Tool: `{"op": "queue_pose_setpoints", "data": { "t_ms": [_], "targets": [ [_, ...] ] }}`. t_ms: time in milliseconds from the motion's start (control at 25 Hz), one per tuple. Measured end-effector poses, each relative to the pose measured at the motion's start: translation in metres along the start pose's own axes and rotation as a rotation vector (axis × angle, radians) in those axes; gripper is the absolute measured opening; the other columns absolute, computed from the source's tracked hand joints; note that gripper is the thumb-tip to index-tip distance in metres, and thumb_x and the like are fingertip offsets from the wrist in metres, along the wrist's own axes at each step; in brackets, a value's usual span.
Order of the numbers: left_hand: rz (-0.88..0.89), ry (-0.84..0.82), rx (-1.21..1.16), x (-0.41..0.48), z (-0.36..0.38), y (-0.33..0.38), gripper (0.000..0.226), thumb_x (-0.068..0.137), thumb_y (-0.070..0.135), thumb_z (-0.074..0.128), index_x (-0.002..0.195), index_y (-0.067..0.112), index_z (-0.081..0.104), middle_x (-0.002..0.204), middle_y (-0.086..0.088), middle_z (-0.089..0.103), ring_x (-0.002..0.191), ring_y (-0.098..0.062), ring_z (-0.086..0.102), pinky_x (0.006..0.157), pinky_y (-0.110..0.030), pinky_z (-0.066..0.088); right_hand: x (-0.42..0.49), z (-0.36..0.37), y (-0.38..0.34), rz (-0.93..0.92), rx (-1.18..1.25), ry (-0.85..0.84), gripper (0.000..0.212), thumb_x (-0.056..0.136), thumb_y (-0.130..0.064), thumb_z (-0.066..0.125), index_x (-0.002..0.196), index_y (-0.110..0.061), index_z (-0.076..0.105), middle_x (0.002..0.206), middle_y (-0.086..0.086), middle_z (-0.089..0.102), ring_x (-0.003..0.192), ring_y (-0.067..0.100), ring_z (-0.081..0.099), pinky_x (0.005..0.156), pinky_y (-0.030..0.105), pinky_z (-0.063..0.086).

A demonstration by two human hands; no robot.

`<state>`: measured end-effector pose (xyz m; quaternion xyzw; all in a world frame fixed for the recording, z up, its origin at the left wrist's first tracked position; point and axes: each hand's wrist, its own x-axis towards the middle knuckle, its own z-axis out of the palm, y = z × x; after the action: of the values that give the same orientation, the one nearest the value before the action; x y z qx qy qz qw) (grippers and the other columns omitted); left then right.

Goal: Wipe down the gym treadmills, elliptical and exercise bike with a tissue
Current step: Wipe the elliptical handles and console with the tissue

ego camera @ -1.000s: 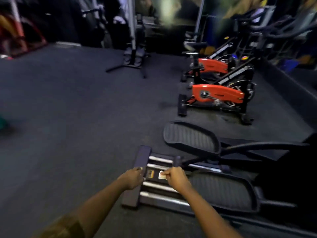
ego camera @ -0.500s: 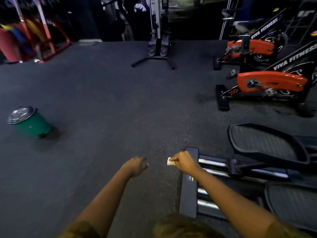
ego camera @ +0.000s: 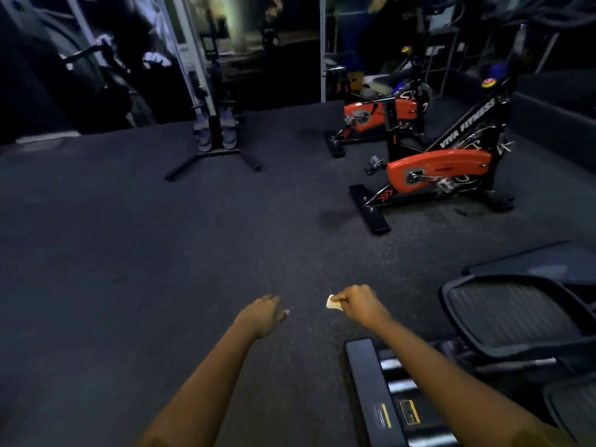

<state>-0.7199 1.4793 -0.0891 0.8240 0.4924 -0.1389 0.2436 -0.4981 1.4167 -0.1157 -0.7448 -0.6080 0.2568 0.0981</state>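
My right hand (ego camera: 361, 304) pinches a small white tissue (ego camera: 333, 302) and hangs over the bare dark floor, just left of the elliptical. The elliptical (ego camera: 503, 321) fills the lower right: a ribbed black foot pedal, silver rails and a black rear crossbar (ego camera: 371, 388) under my right forearm. My left hand (ego camera: 263, 312) hovers beside it with loosely curled fingers and holds nothing. Two black and orange exercise bikes stand at the right, the nearer bike (ego camera: 438, 175) in front of the farther bike (ego camera: 377, 121).
A grey upright machine (ego camera: 213, 137) on a splayed black base stands at the back centre. Dark equipment lines the back left wall. A low dark ledge (ego camera: 554, 130) runs along the right. Dark rubber floor (ego camera: 145, 253) spreads across the left and middle.
My view has lifted and swung right: the green bin has left the frame. Both hands have come off the elliptical's rear crossbar and now hang over the floor, the tissue still in my right hand.
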Motion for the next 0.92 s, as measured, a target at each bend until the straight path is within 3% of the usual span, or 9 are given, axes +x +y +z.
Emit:
{"op": "queue_pose_setpoints", "data": {
  "t_ms": [160,480,720,920],
  "targets": [
    [0.165,-0.039,0.036,0.087,-0.054,-0.004,0.054,0.103,0.039,0.033,0.151,0.019,0.021,0.158,-0.01,0.015,0.145,-0.026,0.018,0.114,-0.038,0.021,0.053,-0.031,0.008,0.145,-0.012,0.105,0.037,0.09,-0.006,0.045,0.118,-0.021,0.065,0.123,0.008,0.062,0.109,0.026,0.059,0.091,0.026,0.041],
    [0.636,-0.12,0.259,0.306,-0.161,0.035,0.049,0.102,0.037,0.037,0.148,0.019,0.031,0.151,-0.005,0.03,0.136,-0.023,0.035,0.11,-0.035,0.032,0.163,-0.094,0.039,0.537,0.057,0.34,0.039,0.091,-0.009,0.044,0.12,-0.026,0.063,0.123,0.006,0.063,0.11,0.026,0.058,0.088,0.025,0.042],
    [0.958,-0.241,0.417,0.431,-0.208,0.143,0.05,0.101,0.038,0.039,0.147,0.018,0.033,0.148,-0.006,0.035,0.135,-0.024,0.036,0.109,-0.037,0.032,0.186,-0.143,0.08,0.907,0.211,0.581,0.035,0.089,-0.007,0.049,0.115,-0.021,0.067,0.12,0.005,0.065,0.11,0.022,0.058,0.077,0.015,0.037],
    [1.196,-0.284,0.515,0.503,-0.209,0.281,0.052,0.1,0.039,0.04,0.147,0.019,0.032,0.151,-0.01,0.032,0.137,-0.026,0.034,0.112,-0.039,0.03,0.191,-0.184,0.15,1.097,0.265,0.771,0.023,0.091,-0.019,0.056,0.11,-0.02,0.07,0.114,0.005,0.068,0.109,0.023,0.06,0.085,0.023,0.041]
  ]
}}
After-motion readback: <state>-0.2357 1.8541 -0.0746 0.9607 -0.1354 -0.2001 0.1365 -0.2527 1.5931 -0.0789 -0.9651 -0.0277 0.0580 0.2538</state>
